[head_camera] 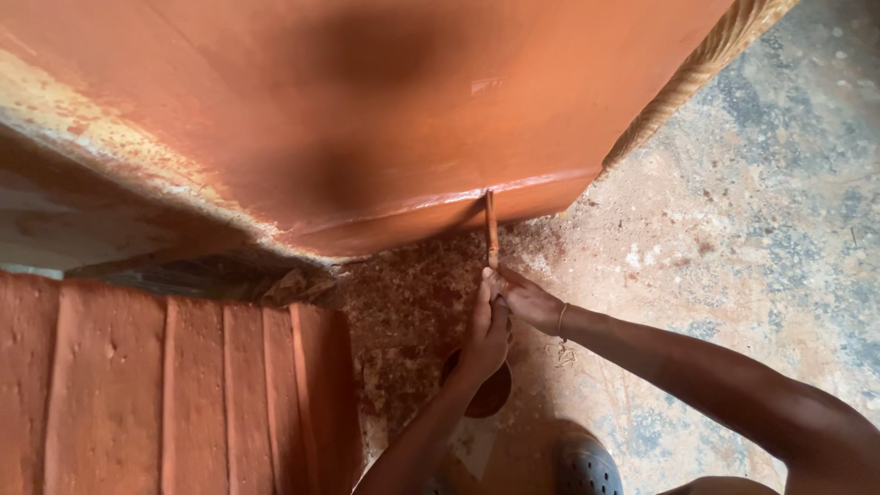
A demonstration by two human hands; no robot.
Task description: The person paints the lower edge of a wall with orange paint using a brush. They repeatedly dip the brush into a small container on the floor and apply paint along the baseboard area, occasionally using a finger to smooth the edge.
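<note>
The left hand [484,335] partly hides a dark round bowl [493,396].

The large pot [367,119] is seen as smooth, wet-glossy orange clay, its rim [697,69] rope-textured. A thin stick [491,229] (wood, apparently) is held against it. The slabs [165,394] look matt and grainy; the floor [779,211] is rough, stained concrete.

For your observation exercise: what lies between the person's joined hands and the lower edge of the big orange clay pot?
In the head view, only a thin stick spans that gap, running from the left hand and right hand up to the orange clay pot.
</note>
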